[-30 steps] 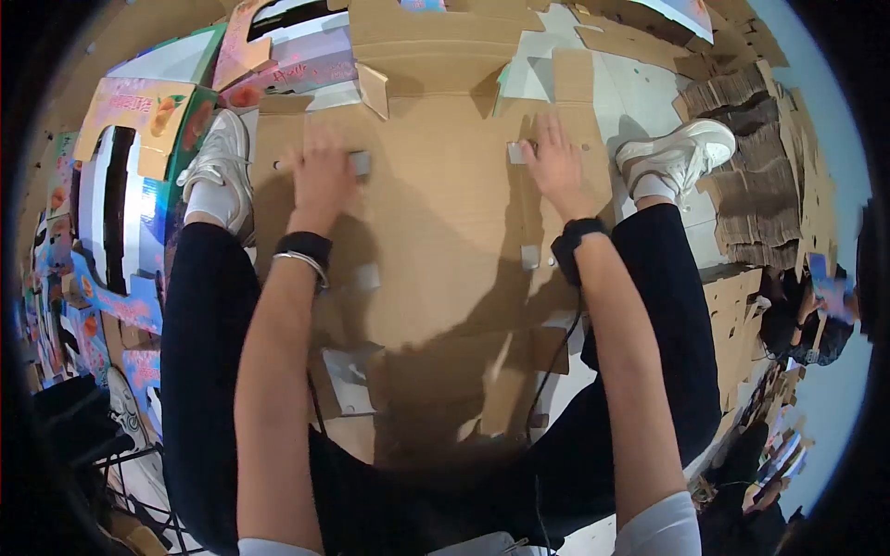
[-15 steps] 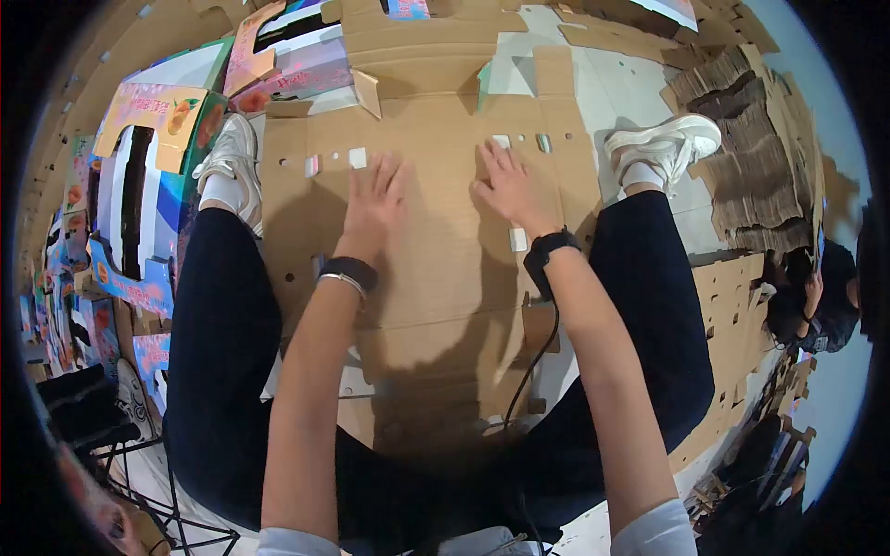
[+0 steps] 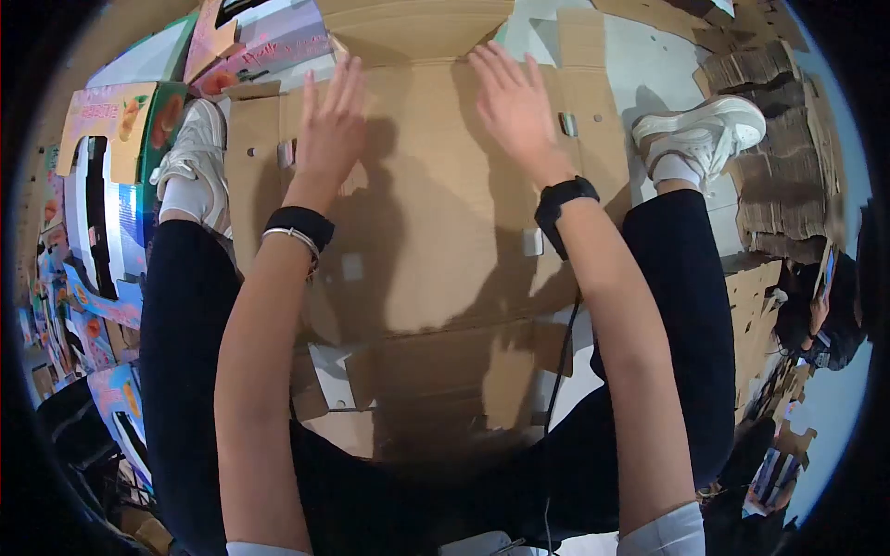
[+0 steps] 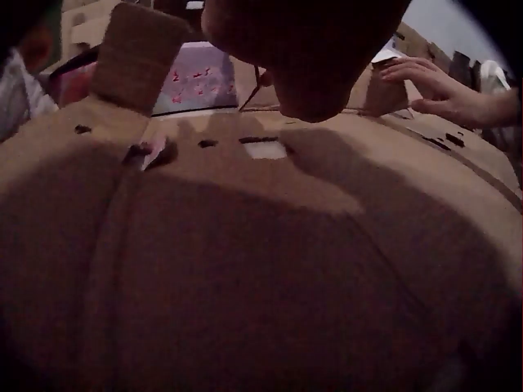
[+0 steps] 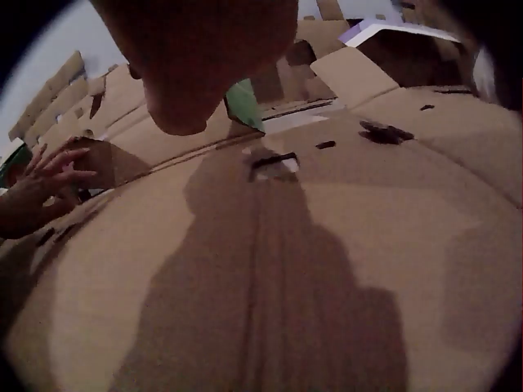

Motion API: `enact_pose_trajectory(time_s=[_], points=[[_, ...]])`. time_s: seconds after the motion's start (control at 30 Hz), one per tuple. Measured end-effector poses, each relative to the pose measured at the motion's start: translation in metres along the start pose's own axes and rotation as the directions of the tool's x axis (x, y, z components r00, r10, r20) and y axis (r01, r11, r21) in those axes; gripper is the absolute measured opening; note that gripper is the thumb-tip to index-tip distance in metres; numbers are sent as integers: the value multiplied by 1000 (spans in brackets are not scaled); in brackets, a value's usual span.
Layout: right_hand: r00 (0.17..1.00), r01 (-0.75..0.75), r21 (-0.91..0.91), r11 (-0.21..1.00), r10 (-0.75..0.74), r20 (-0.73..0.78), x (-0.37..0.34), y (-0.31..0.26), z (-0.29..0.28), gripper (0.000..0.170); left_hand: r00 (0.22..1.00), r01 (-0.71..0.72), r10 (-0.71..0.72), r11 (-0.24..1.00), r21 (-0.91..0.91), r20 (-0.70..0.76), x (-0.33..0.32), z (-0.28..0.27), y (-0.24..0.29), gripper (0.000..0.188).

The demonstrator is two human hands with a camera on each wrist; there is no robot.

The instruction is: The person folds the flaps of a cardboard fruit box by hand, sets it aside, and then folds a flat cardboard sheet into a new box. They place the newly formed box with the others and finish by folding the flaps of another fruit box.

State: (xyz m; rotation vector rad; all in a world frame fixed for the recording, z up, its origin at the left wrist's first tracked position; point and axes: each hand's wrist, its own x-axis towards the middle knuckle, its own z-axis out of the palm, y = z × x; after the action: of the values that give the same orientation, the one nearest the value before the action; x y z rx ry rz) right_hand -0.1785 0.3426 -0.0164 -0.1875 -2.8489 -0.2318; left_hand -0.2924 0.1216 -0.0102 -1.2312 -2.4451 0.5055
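Note:
A large unfolded cardboard box blank [image 3: 436,213], plain brown inside, lies flat between the person's legs. Its far flap [image 3: 417,32] slopes up past a crease. My left hand [image 3: 331,125] reaches over the blank's far left part, fingers extended, tips by the left end of that crease. Over the far right, my right hand [image 3: 517,107] has its fingers straight and spread, tips at the crease's other end. Neither hand holds anything. In the right wrist view, a green-edged tab [image 5: 245,106] stands up beyond the right hand. Small cut-out slots [image 4: 265,149] pierce the board.
Printed fruit boxes [image 3: 111,195] stand on the left. A tall stack of flat cardboard [image 3: 779,153] is at the right. White shoes [image 3: 700,134] flank the blank. A black cable [image 3: 561,371] hangs from the right wrist. Another person [image 3: 825,310] is at far right.
Both hands drew inward from the blank's side slots, then moved forward to the far crease, spreading somewhat apart again. The head view has shifted slightly.

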Motion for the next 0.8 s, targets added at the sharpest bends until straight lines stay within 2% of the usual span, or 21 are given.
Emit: enact_pose_trajectory(time_s=[0.07,0.13,0.2,0.23,0.3,0.37,0.43,0.5,0.53,0.6,0.67,0.8], points=[[1000,1,-35,999,-2,-21,-7,7,4,62,999,35,-34,999,-13,26,-9,5,-5,51],[999,1,-80,997,-4,-44,-14,18,6,62,987,163,-164,983,-81,-6,-19,18,-14,54],[992,-113,-5,994,113,-49,-18,32,11,61,987,146,-152,981,-127,-42,-27,34,-28,55],[993,-108,-7,994,108,-51,-20,41,12,61,987,131,-145,977,-168,-75,-29,39,-33,56],[984,-172,55,984,174,-39,-22,58,17,65,987,146,-154,981,-127,-52,-26,34,-36,57],[986,-162,99,982,164,-16,-21,70,21,66,987,153,-156,984,-86,-32,-20,38,-38,57],[987,-159,143,977,160,4,-13,76,24,66,969,174,-192,977,-125,-154,-13,49,-36,60],[961,-268,192,944,249,119,-2,74,27,68,960,179,-210,969,-172,-186,-5,61,-34,60],[960,-270,194,943,250,123,3,73,29,68,948,184,-232,958,-221,-217,-1,64,-33,61],[937,-346,311,885,309,163,14,73,33,70,955,203,-240,958,-204,-173,8,73,-34,62],[939,-339,315,886,299,170,19,77,45,72,961,222,-248,957,-189,-125,17,83,-35,63],[930,-362,366,858,302,212,25,80,62,77,943,199,-249,953,-228,-219,23,102,-36,61]])
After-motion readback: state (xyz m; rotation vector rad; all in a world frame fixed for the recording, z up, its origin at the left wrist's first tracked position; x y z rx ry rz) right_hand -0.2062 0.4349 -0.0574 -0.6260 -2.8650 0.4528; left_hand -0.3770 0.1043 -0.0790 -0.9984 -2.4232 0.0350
